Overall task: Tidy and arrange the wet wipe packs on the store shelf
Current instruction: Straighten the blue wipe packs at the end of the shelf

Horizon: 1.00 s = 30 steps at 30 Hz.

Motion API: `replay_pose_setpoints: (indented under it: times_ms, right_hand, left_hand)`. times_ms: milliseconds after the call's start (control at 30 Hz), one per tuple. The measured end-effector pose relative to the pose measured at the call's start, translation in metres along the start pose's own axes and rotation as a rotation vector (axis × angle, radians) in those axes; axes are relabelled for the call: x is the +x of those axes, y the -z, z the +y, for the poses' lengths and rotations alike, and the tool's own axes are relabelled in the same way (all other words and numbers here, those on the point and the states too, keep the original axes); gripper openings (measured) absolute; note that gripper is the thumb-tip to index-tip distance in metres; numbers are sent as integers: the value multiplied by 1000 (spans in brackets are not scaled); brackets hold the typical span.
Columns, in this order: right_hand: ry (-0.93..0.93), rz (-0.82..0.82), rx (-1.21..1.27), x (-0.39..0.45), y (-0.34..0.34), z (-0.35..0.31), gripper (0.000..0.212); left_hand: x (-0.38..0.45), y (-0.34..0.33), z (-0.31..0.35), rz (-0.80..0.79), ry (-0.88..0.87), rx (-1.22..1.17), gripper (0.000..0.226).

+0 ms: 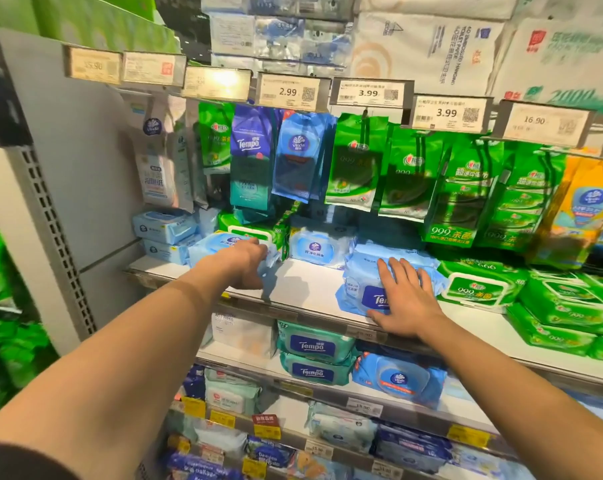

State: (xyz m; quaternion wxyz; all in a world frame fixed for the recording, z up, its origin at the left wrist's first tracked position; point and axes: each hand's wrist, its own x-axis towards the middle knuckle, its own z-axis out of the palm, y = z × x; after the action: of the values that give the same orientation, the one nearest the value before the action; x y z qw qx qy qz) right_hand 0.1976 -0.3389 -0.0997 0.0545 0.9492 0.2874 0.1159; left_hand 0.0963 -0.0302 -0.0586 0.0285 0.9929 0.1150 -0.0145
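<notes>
On the white middle shelf (303, 289) my left hand (246, 259) grips the right end of a light blue Vinda wet wipe pack (217, 247) lying at the left. My right hand (405, 299) lies flat, fingers spread, on top of a blue Tempo wet wipe pack (360, 289) near the shelf's front edge. Between them, further back, sits another light blue Vinda pack (319, 249). Behind the left pack is a green pack (255, 230).
Small blue packs (163, 226) are stacked at the shelf's far left. Green 999 packs (480, 287) fill the right side. Hanging pouches (294, 157) dangle above, under price tags (289, 92). Lower shelves hold Tempo packs (315, 346) and a Vinda pack (398, 379).
</notes>
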Motion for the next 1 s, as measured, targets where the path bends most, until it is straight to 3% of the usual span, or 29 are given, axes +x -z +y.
replay_pose_setpoints:
  times_ms: [133, 233, 367, 567, 767, 1000]
  right_hand:
    - [89, 73, 28, 15, 28, -16, 104]
    - [193, 96, 118, 42, 51, -52, 101]
    - [243, 27, 313, 81, 61, -119, 99]
    - [217, -162, 438, 138, 45, -201, 101]
    - [71, -263, 450, 169, 28, -235, 115]
    - [-26, -228, 359, 155, 35, -238, 89]
  left_hand:
    - [-4, 10, -23, 69, 21, -5, 56]
    - [-8, 21, -42, 117, 19, -25, 67]
    - [-20, 29, -81, 147, 35, -50, 62]
    - [-42, 21, -148, 164, 69, -65, 58]
    - [-44, 18, -196, 158, 76, -44, 67]
    - [-23, 16, -185, 111, 11, -46, 67]
